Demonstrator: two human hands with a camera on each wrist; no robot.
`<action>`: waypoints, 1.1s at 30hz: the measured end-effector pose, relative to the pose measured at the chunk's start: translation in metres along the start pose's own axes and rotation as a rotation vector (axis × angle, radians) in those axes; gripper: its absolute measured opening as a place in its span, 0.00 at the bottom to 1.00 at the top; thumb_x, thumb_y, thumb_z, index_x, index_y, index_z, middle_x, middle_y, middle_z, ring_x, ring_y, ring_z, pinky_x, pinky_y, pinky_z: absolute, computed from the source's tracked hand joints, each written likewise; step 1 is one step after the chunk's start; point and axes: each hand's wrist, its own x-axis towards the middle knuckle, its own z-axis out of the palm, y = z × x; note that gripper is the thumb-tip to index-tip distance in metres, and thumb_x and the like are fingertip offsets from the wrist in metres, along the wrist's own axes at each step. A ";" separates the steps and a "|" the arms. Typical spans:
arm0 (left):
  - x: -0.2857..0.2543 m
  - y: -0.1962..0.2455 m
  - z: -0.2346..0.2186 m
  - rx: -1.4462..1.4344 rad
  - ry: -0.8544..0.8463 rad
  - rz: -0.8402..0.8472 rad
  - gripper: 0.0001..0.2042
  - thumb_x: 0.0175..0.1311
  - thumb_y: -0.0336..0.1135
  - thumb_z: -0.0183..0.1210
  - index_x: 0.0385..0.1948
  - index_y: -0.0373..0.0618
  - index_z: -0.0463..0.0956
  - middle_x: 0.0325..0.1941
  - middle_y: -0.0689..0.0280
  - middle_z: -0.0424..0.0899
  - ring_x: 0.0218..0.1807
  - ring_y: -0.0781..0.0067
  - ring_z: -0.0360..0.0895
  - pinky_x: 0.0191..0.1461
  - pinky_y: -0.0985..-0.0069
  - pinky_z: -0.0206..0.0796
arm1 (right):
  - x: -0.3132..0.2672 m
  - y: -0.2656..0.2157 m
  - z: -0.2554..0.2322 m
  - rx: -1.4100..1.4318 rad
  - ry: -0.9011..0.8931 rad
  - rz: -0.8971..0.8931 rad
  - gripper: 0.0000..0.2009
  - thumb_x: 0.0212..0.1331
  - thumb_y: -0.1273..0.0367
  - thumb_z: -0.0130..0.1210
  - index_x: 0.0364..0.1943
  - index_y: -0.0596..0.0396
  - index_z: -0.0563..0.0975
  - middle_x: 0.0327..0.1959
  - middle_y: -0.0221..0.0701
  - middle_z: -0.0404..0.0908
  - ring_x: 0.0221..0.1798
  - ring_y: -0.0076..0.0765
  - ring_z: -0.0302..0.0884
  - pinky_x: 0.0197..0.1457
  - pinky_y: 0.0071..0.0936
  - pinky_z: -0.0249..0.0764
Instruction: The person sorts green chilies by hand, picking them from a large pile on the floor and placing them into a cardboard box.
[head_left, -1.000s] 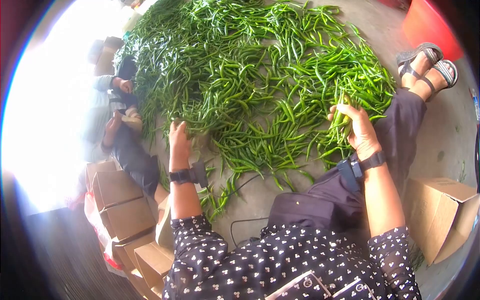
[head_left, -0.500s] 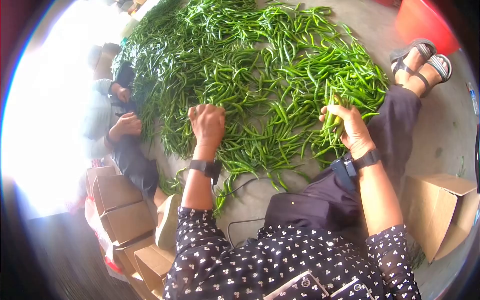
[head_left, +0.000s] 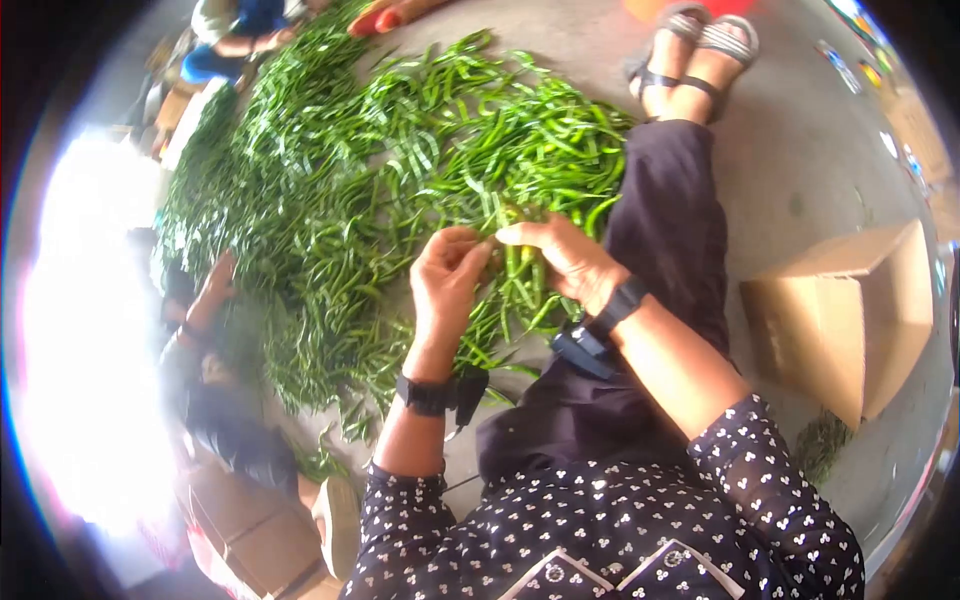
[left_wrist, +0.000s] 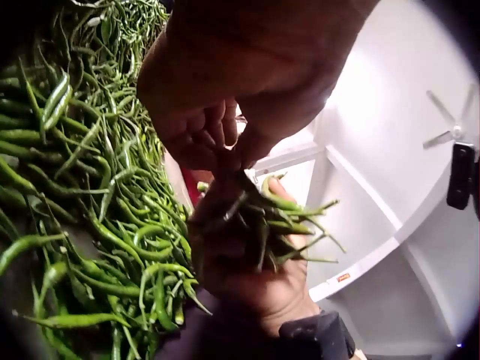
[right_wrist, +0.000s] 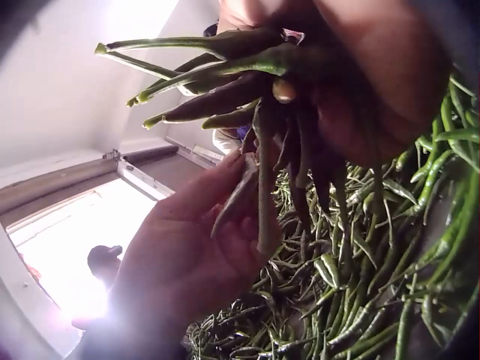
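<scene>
My right hand (head_left: 572, 262) grips a bunch of green chili peppers (right_wrist: 259, 64), their stems sticking out past the fingers in the right wrist view. Close against it, my left hand (head_left: 445, 282) pinches a chili pepper (right_wrist: 238, 196) between thumb and curled fingers at the side of the bunch. In the left wrist view the left hand (left_wrist: 240, 82) is dark and sits above the held bunch (left_wrist: 281, 225). Both hands are over the near edge of a wide heap of green chili peppers (head_left: 340, 230) spread on the floor.
An outstretched leg in dark trousers (head_left: 672, 200) borders the heap on the right. An open cardboard box (head_left: 810, 320) stands beyond it. To the left are another person's hand (head_left: 215, 280) and more cardboard (head_left: 250, 520). Someone else sits at the far left (head_left: 240, 35).
My left hand has come from over the heap to the right, up against the right hand's bunch. The right hand keeps its grip. The head view has swung right.
</scene>
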 end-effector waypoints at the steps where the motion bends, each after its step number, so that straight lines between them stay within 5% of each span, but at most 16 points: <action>1: 0.001 0.004 0.003 0.126 0.047 0.040 0.07 0.56 0.26 0.59 0.36 0.37 0.75 0.27 0.70 0.77 0.27 0.85 0.73 0.27 0.87 0.63 | 0.001 -0.001 0.000 -0.029 0.007 -0.017 0.07 0.48 0.71 0.57 0.33 0.54 0.75 0.26 0.31 0.77 0.25 0.27 0.74 0.27 0.26 0.72; 12: -0.022 0.030 0.037 0.562 -0.081 0.395 0.10 0.52 0.24 0.58 0.38 0.38 0.77 0.41 0.63 0.74 0.28 0.82 0.72 0.31 0.85 0.63 | -0.056 -0.013 0.001 -0.064 0.161 -0.200 0.07 0.48 0.75 0.57 0.32 0.55 0.74 0.26 0.28 0.75 0.28 0.22 0.72 0.29 0.21 0.70; 15: -0.018 0.037 0.044 0.604 -0.178 0.508 0.10 0.53 0.23 0.56 0.39 0.39 0.77 0.44 0.61 0.74 0.28 0.83 0.71 0.31 0.85 0.63 | -0.081 -0.031 -0.006 -0.087 0.172 -0.368 0.09 0.47 0.77 0.58 0.34 0.57 0.73 0.27 0.26 0.75 0.28 0.21 0.73 0.31 0.19 0.70; 16: -0.019 0.037 0.042 0.572 -0.179 0.401 0.11 0.55 0.23 0.53 0.41 0.38 0.76 0.44 0.63 0.74 0.30 0.83 0.71 0.32 0.85 0.64 | -0.099 -0.044 -0.011 -0.125 0.150 -0.373 0.17 0.48 0.77 0.58 0.44 0.59 0.70 0.32 0.32 0.76 0.32 0.27 0.76 0.37 0.22 0.73; 19: -0.009 0.017 0.021 0.361 -0.170 0.258 0.11 0.56 0.24 0.53 0.42 0.39 0.76 0.41 0.68 0.73 0.26 0.85 0.66 0.28 0.85 0.60 | -0.172 -0.091 -0.009 -0.351 0.304 -0.613 0.19 0.46 0.77 0.58 0.45 0.61 0.69 0.34 0.37 0.77 0.36 0.31 0.78 0.38 0.24 0.75; 22: -0.014 0.004 0.001 0.404 -0.090 0.144 0.10 0.59 0.29 0.52 0.41 0.38 0.76 0.21 0.73 0.71 0.22 0.86 0.64 0.27 0.88 0.56 | -0.255 -0.135 -0.006 -0.549 0.537 -0.868 0.20 0.48 0.75 0.57 0.47 0.60 0.69 0.36 0.39 0.78 0.38 0.34 0.79 0.38 0.27 0.77; 24: -0.015 -0.006 -0.014 0.450 -0.097 0.080 0.10 0.58 0.29 0.53 0.40 0.38 0.76 0.23 0.72 0.74 0.24 0.87 0.65 0.28 0.88 0.56 | -0.292 -0.156 -0.025 -0.788 0.716 -1.080 0.18 0.51 0.74 0.55 0.48 0.59 0.69 0.36 0.37 0.78 0.38 0.34 0.79 0.37 0.25 0.76; 26: -0.011 -0.025 -0.031 0.442 -0.101 0.075 0.10 0.58 0.29 0.53 0.39 0.37 0.76 0.24 0.71 0.75 0.25 0.87 0.66 0.28 0.87 0.57 | -0.321 -0.173 -0.049 -0.973 0.956 -1.048 0.17 0.53 0.73 0.55 0.48 0.58 0.70 0.37 0.34 0.78 0.38 0.31 0.78 0.36 0.23 0.75; 28: -0.008 -0.040 -0.041 0.438 -0.103 0.071 0.10 0.57 0.30 0.54 0.38 0.37 0.77 0.25 0.70 0.76 0.26 0.86 0.67 0.29 0.87 0.58 | -0.341 -0.185 -0.077 -1.122 1.083 -0.779 0.17 0.54 0.71 0.56 0.48 0.57 0.70 0.36 0.29 0.77 0.38 0.26 0.77 0.38 0.22 0.74; 29: -0.007 -0.047 -0.045 0.496 -0.117 0.099 0.10 0.57 0.29 0.54 0.38 0.37 0.77 0.25 0.70 0.77 0.26 0.86 0.68 0.29 0.86 0.59 | -0.344 -0.181 -0.082 -1.168 1.088 -0.735 0.18 0.54 0.71 0.57 0.49 0.58 0.69 0.40 0.29 0.76 0.44 0.23 0.74 0.46 0.21 0.71; 33: -0.011 -0.055 -0.046 0.555 -0.149 0.087 0.10 0.56 0.30 0.55 0.37 0.36 0.77 0.27 0.67 0.79 0.28 0.82 0.71 0.32 0.83 0.63 | -0.341 -0.168 -0.081 -1.169 1.089 -0.942 0.21 0.53 0.70 0.59 0.52 0.61 0.70 0.49 0.33 0.74 0.54 0.26 0.69 0.57 0.23 0.65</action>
